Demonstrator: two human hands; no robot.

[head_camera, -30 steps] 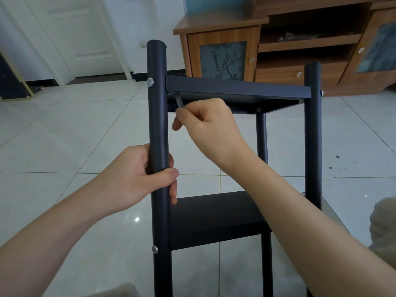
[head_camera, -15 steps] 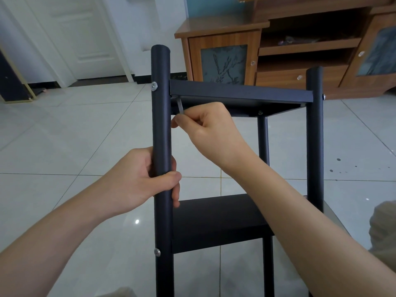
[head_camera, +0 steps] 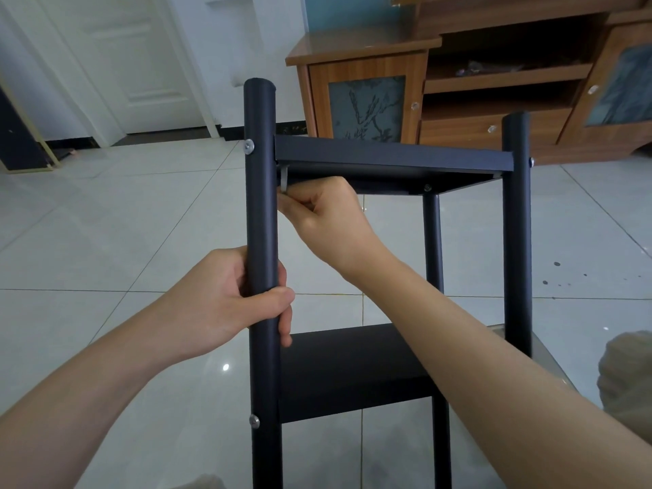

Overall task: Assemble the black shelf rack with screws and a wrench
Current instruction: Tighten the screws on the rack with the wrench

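Black metal filled the middle of the scene: the shelf rack (head_camera: 352,368) stood upright on the pale tiled floor (head_camera: 106,224), with two shelves already between its posts. The person's left hand (head_camera: 225,305) was closed around the near left post (head_camera: 263,224), at about 9 o'clock from the rack's middle, and kept it steady. The right hand (head_camera: 324,213) was closed on a small silver wrench (head_camera: 284,178), under the upper shelf (head_camera: 391,158), right beside that same post. The tip of the wrench went up into the corner of the shelf; probably it sat in a screw there, but this screw was hidden from me. Another screw (head_camera: 249,146) showed on the outer face of the post, at 11 o'clock from the right hand.

To do this step well, I think the wrench should stay straight in the screw head, the turns should be short because the space is narrow, and the left hand must hold the post firmly so the frame does not twist.
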